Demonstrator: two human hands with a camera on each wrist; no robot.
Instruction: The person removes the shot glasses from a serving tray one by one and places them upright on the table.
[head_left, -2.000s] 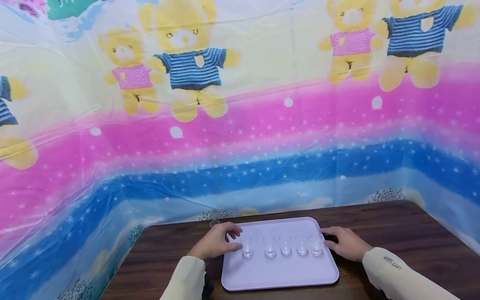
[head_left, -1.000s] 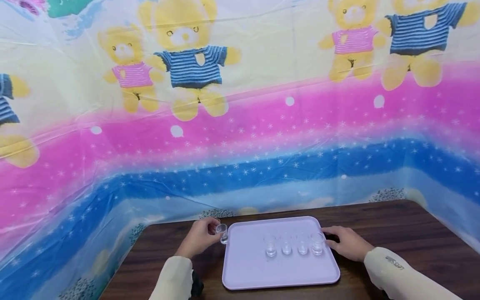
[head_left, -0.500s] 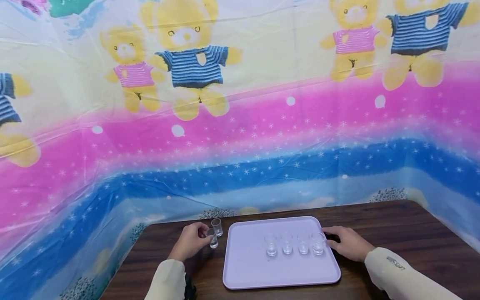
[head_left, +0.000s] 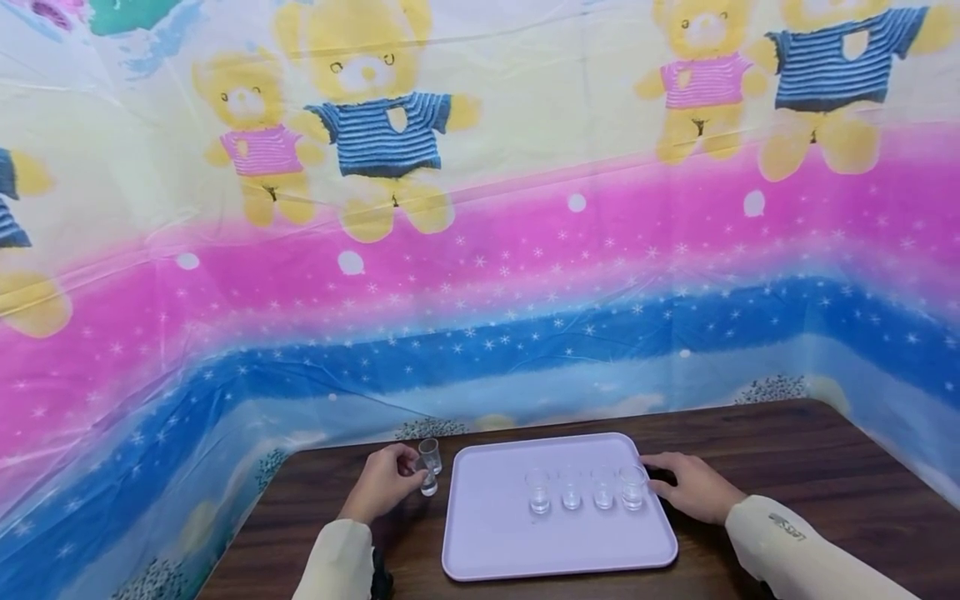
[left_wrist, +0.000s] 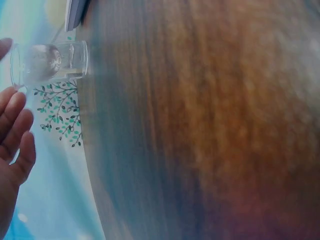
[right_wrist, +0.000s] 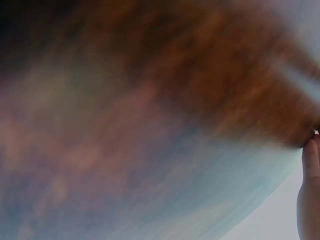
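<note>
Left hand (head_left: pixel 382 482) pinching a clear glass (head_left: pixel 428 486) — upright, beside the lilac tray (head_left: pixel 491 546) — second glass (head_left: pixel 431 451) right behind; four glasses (head_left: pixel 572 497) standing in line aboard (right hand (head_left: pixel 696 487) at the tray's edge).

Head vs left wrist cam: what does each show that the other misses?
Only head: the right hand at the right edge of the tray, four glasses in a row on it, printed bears.
Only left wrist: leaf-level detail in the branch print, mere specks from the head.
Both: the left hand, the held glass, tabletop, backdrop, apparently the tray's edge.
Can't tell if the rear glass off the tray shows from the wrist.
</note>
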